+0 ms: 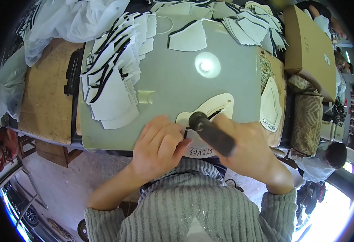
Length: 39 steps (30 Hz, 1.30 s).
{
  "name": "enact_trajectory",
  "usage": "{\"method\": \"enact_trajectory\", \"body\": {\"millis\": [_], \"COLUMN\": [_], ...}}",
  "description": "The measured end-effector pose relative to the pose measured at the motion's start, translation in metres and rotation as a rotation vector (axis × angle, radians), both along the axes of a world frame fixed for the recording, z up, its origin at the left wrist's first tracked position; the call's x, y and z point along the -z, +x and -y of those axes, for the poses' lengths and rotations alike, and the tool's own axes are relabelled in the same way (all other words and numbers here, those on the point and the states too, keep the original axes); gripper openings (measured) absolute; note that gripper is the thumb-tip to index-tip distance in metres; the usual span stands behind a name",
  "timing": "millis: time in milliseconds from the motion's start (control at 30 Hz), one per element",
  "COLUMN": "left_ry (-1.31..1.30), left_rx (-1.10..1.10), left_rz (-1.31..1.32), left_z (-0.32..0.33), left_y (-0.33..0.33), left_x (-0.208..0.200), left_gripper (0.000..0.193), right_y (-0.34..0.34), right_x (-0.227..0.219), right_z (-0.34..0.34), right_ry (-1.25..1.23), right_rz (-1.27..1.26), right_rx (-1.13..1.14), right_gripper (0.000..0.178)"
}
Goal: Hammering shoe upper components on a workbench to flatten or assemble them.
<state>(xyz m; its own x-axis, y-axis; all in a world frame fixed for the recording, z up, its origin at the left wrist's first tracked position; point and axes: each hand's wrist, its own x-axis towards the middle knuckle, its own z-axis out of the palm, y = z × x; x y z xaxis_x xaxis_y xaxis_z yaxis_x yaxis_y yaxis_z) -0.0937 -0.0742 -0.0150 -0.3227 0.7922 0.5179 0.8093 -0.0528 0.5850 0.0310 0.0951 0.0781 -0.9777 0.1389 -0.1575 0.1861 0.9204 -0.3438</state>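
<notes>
A cream flat template [224, 101] with a curved outline and a slot lies at the table's near edge, marked with black writing on its near part. On it is a white cut piece [194, 139] with a dark edge strip, partly hidden by my hands. My left hand [157, 143] has its fingers curled together, thumb and fingertips at the left edge of that piece. My right hand [247, 143] is closed around a dark hammer-like tool [213, 135], its rounded end above the template; its far side is hidden by the fingers.
White cut pieces with black edges [114, 97] lie fanned in overlapping rows on the left. More pieces [247, 28] are heaped at the far right, and one piece [189, 37] lies alone. A second template [270, 107], bundled cord [266, 70] and a cardboard box [306, 48] are to the right.
</notes>
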Motion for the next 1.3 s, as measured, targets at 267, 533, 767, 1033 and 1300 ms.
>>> {"method": "enact_trajectory", "body": {"millis": [267,533,767,1033,1300], "left_ry": [-0.027,-0.08,-0.123,-0.164,0.048], "left_rx": [0.112,0.104,0.11,0.067,0.553], "left_rz": [-0.165,-0.173,-0.16,-0.202,-0.213], "left_z": [-0.003,-0.003,-0.003,-0.011,-0.074], "left_y": [-0.003,-0.002,-0.006,-0.002,0.008], "left_x": [-0.007,-0.009,-0.011,-0.021,-0.021], "left_gripper": [0.039,0.04,0.03,0.031,0.028], "right_y": [0.016,0.042,0.022,0.033,0.05], "right_x": [0.008,-0.011,-0.003,0.035,0.034], "right_z": [-0.049,-0.047,-0.044,-0.06,-0.049], "right_ry": [-0.36,-0.173,-0.008,-0.295,-1.016], "right_rz": [-0.185,-0.19,0.184,-0.116,-0.219], "right_rx": [0.485,0.359,0.178,0.223,0.79], "right_gripper": [0.025,0.016,0.025,0.033,0.042]}}
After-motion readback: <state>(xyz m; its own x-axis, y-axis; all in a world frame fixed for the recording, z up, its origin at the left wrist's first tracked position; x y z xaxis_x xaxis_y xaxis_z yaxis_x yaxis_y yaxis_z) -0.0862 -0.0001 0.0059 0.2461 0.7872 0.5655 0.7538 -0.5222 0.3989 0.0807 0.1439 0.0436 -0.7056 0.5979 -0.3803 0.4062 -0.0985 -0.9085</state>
